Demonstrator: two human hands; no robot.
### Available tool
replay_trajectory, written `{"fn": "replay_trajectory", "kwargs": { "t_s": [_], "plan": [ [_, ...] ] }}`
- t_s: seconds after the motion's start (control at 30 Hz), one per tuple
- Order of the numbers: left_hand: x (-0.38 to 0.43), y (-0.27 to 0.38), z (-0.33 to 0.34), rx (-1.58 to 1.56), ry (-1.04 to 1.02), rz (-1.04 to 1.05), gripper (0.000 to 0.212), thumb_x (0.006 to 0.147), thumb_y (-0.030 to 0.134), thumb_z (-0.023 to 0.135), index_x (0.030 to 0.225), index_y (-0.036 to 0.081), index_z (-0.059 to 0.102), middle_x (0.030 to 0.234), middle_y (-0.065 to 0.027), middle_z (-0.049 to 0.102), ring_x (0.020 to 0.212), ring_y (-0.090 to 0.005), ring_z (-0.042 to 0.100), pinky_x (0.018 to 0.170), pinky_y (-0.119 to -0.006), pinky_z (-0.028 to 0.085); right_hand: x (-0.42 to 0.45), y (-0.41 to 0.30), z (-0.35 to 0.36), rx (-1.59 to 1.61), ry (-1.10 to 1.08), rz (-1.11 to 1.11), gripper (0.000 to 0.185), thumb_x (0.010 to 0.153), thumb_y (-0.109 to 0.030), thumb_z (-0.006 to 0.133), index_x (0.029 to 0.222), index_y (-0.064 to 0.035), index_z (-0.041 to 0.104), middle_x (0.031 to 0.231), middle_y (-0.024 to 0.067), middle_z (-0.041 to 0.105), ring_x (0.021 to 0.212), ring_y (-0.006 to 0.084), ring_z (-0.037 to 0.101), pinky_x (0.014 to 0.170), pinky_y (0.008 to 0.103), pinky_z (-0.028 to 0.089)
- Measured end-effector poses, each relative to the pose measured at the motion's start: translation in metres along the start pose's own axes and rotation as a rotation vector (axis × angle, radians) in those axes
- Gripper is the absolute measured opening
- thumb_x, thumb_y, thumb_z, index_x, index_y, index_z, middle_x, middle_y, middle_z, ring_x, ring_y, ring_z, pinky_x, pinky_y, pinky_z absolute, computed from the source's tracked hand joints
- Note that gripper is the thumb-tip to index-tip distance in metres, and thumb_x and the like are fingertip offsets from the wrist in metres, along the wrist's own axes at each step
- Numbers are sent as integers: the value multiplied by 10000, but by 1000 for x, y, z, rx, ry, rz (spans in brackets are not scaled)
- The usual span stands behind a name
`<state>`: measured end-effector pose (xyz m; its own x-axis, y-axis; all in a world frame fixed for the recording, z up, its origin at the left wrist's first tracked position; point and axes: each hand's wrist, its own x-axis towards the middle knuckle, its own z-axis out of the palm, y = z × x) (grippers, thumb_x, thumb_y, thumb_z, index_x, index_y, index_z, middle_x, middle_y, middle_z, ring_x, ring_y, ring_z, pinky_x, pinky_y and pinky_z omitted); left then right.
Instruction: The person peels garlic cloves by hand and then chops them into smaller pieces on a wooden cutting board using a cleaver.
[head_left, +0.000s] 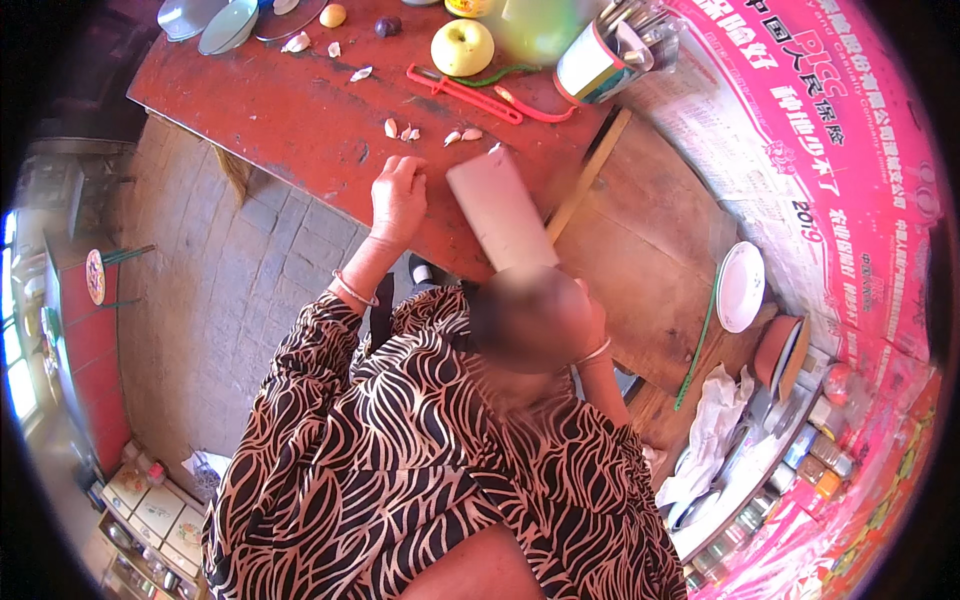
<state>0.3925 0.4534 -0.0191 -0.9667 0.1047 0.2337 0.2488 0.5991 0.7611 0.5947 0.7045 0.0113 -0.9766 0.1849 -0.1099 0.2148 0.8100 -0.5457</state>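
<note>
My left hand (400, 199) is over the near edge of the red wooden table (300, 135), its fingers curled in; its palm is hidden. To its right, a broad rectangular blade, apparently a cleaver (504, 214), extends over the tabletop. My right hand (594, 319) is at the blade's near end, around the hidden handle. A blurred patch covers part of that hand and the handle. Beyond the hands lie garlic cloves (391, 128), more cloves (471, 134) nearer the blade, and a small pale piece (495, 148) at the blade's far corner.
Farther back are a red peeler (465, 94), a red chili pepper (536, 110), a yellow apple (462, 48) and a can of utensils (589, 67). Glass bowls (230, 27) stand far left. Right of the table, a white dish (740, 286) rests beside a green stick (699, 341).
</note>
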Motion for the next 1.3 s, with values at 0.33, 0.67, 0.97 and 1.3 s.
{"fn": "replay_trajectory", "kwargs": {
  "t_s": [0.33, 0.67, 0.97, 1.3],
  "plan": [
    [-2, 3, 3, 12, 18, 26, 135, 766, -3, 587, 894, 22, 621, 815, -132, 591, 719, -280, 605, 646, -332, 485, -2, 20, 17, -255, -67, 28, 334, 846, -341, 584, 862, -27, 469, 684, 216, 597, 591, 391, 597, 518, 480, 461],
    [-2, 7, 4, -20, -21, -78, 128, 774, 14, 576, 894, 41, 610, 854, -150, 582, 765, -343, 593, 668, -401, 483, 0, -1, -2, 12, 75, 104, 331, 840, -327, 592, 830, -23, 461, 697, 220, 596, 591, 403, 587, 534, 476, 469],
    [-5, 7, 7, -13, -29, -63, 141, 773, 22, 583, 907, 55, 610, 865, -145, 577, 773, -346, 591, 669, -406, 484, 1, 9, -1, -19, -56, 100, 348, 837, -338, 594, 807, -17, 463, 666, 235, 582, 616, 400, 598, 537, 475, 461],
    [-13, 46, 33, 31, -196, 147, 181, 753, 97, 662, 927, 85, 612, 857, -102, 550, 774, -296, 597, 624, -387, 503, 0, 4, -8, 332, 111, 167, 359, 836, -318, 619, 792, 14, 492, 623, 239, 530, 547, 384, 535, 512, 423, 416]
  ]
}}
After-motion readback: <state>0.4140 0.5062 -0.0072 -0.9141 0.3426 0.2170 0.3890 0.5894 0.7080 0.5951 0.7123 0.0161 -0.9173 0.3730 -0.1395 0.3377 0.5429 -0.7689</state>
